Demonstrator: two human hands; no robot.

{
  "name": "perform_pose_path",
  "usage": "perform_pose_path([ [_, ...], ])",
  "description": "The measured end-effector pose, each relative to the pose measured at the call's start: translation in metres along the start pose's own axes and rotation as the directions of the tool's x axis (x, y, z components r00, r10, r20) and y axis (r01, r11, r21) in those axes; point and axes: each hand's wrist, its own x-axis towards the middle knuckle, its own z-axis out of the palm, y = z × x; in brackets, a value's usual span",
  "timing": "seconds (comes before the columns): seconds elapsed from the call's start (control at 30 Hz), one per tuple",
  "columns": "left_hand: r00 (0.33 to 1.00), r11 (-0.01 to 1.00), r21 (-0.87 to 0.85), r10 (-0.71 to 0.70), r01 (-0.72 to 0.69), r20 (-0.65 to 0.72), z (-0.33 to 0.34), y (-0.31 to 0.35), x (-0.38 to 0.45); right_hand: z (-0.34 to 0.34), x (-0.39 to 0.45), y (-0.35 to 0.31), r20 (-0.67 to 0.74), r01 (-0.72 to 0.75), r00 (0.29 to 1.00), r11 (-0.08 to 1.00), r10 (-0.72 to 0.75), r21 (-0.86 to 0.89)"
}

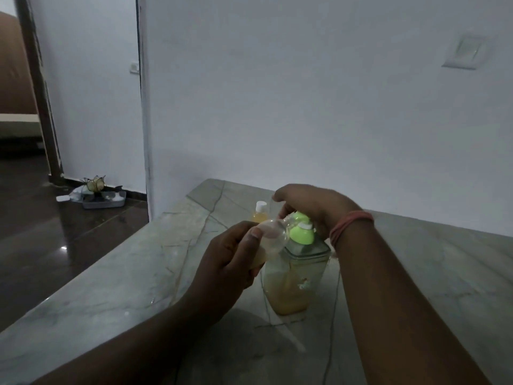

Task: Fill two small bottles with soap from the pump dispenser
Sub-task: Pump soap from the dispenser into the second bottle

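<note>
On the floor far left sits a tray (104, 199) of odds and ends. On the counter (138, 262), the left hand (230, 259) curls its grip around a small clear bottle (270, 240), tilted with its mouth at the spout. Behind stands a capped bottle (260, 212), apparently already holding soap. The right hand (311, 207) rests over the green pump head (301, 227) of the dispenser (294, 276) (how far its fingers curl is hidden). Best to keep the mouth snug under the spout and press slowly, lest soap spill.

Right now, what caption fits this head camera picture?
Left hand tilts a small clear bottle at the green pump dispenser under the right hand.
</note>
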Motion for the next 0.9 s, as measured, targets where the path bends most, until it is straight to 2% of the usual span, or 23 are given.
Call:
perform_pose_path([
  [0.17,1.0,1.0,0.021,-0.008,0.008,-0.01,0.002,0.0,0.001,0.0,0.006,0.004,0.03,-0.018,0.999,0.991,0.014,0.132],
  [0.3,1.0,1.0,0.006,-0.02,0.02,-0.022,0.003,-0.004,0.002,0.0,0.016,0.003,-0.101,-0.018,0.995,0.999,0.015,-0.034],
  [0.4,0.999,1.0,-0.002,-0.028,0.028,-0.032,0.003,-0.004,0.002,0.001,0.012,0.0,-0.117,0.031,0.992,0.992,-0.045,-0.123],
  [0.6,1.0,0.999,-0.033,-0.002,0.002,-0.009,0.004,-0.003,0.0,-0.002,0.016,0.011,-0.058,0.023,0.998,0.999,-0.022,0.022],
  [0.83,1.0,1.0,-0.014,-0.008,0.008,-0.025,0.002,-0.005,0.002,-0.001,0.015,0.004,-0.047,0.085,0.995,0.989,-0.091,-0.117],
  [0.9,1.0,1.0,-0.022,-0.006,0.005,-0.029,0.002,-0.006,0.002,-0.001,0.015,0.005,-0.042,0.059,0.997,0.996,-0.062,-0.07],
])
